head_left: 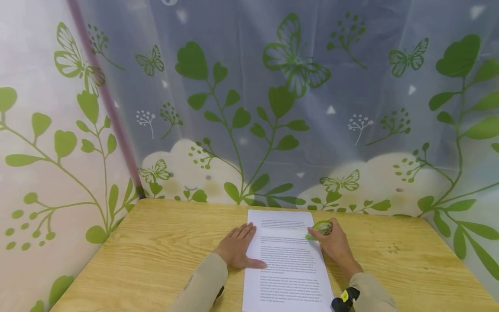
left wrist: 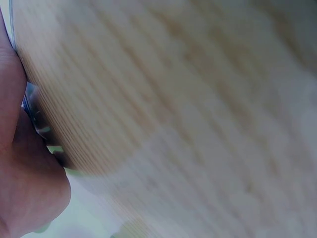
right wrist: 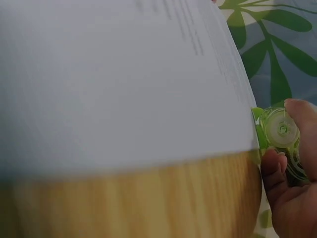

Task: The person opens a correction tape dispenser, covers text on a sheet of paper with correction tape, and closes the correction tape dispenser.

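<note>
A printed sheet of paper (head_left: 286,277) lies on the wooden table, with several blocks of text. My left hand (head_left: 236,247) rests on its left edge, fingers extended and thumb reaching onto the page. In the left wrist view only part of that hand (left wrist: 34,193) shows. My right hand (head_left: 337,243) grips a green see-through correction tape (head_left: 323,226) at the sheet's right side, its tip near the upper lines of text. In the right wrist view, thumb and fingers pinch the correction tape (right wrist: 282,128), whose round reel shows. A pale band crosses the text left of it.
The wood-grain table (head_left: 163,242) extends to both sides of the paper. Behind it hangs a curtain (head_left: 249,108) with green leaves and butterflies. Dark devices are strapped at both wrists; the right wrist device (head_left: 345,299) has a yellow label.
</note>
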`<state>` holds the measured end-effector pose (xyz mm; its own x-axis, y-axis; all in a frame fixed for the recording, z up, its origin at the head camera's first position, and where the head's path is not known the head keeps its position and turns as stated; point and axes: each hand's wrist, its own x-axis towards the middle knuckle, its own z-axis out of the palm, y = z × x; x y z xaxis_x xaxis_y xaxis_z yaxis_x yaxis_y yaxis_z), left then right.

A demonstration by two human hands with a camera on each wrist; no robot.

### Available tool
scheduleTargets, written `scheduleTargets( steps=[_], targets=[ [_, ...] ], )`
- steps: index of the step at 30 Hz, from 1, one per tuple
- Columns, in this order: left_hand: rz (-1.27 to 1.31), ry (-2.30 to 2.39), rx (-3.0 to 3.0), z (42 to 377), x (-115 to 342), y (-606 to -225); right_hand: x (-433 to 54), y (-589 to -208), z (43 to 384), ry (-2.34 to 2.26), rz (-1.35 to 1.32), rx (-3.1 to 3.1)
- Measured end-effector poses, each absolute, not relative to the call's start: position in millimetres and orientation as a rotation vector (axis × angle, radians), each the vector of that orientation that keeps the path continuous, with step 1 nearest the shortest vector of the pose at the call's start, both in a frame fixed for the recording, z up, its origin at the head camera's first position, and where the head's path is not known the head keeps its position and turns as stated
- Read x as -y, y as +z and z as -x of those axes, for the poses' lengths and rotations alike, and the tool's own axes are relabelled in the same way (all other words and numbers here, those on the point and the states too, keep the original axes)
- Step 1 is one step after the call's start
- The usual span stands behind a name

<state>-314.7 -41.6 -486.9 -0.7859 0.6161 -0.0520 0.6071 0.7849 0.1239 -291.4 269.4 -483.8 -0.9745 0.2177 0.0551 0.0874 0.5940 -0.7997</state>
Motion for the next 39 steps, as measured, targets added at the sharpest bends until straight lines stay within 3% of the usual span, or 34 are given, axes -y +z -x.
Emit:
scheduleTargets(
  steps=[8, 14, 39],
  targets=[
    [-0.973, 0.172, -2.872, 307, 45, -472, -272, -484, 293, 1.409, 0.219, 2.645],
    [-0.959, 0.159, -2.876, 307, 44, -476, -271, -486, 292, 1.577, 0.289, 2.525],
    [-1.011, 0.157, -2.9, 320, 42, -496, -262, -489, 296, 1.534, 0.182, 2.582]
  ],
)
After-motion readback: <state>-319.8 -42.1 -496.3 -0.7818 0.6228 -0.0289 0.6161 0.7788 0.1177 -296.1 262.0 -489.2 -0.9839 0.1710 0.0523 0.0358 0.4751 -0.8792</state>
